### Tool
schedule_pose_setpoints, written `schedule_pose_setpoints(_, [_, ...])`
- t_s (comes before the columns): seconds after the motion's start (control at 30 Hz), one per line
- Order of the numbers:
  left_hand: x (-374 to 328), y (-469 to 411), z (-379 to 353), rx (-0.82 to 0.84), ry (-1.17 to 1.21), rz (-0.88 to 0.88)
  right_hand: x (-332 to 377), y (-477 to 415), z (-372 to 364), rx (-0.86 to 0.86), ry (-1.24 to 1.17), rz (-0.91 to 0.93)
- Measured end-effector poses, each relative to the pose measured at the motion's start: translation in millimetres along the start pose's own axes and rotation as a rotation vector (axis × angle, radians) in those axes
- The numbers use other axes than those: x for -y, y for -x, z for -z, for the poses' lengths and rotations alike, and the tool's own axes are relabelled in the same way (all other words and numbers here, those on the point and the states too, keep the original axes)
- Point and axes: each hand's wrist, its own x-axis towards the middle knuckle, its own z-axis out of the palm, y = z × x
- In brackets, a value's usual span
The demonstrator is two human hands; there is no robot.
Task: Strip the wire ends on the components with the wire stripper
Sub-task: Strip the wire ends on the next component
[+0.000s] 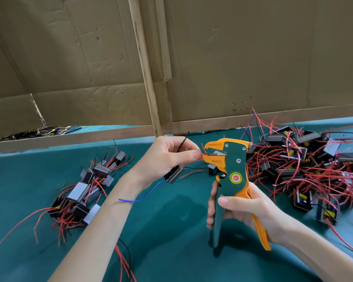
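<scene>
My right hand (pixel 245 208) grips the two handles of a green and orange wire stripper (pixel 228 171), held upright with its jaws pointing left. My left hand (pixel 167 157) pinches a red wire (pixel 203 154) and holds its tip inside the stripper's jaws. Below that hand hangs a small black component (pixel 174 174), from which a blue wire (pixel 143 197) trails down-left and a black wire (pixel 182 142) sticks up past the fingers.
The table is covered in green cloth (pixel 171 231). A small heap of components with red wires (pixel 84 192) lies at the left, a larger heap (pixel 306 159) at the right. Cardboard walls (pixel 253 58) stand behind the table's far edge.
</scene>
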Motion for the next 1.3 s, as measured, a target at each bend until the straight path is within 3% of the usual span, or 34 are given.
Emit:
schedule_pose_setpoints(0.67, [-6,5,14,0.119,-0.098,0.030,6,4,-10,-0.032,0.167,-0.057])
schedule_pose_setpoints(0.9, [1,2,6,0.111,-0.016,0.016,2,4,-17,-0.194,0.142,-0.060])
schedule_pose_setpoints(1.07, [9,-2,0,0.097,0.026,0.023,-6,1,-17,-0.423,0.149,-0.055])
schedule_pose_setpoints(1.3, [1,1,3,0.102,-0.136,-0.056,6,-3,-9,-0.216,0.049,0.074])
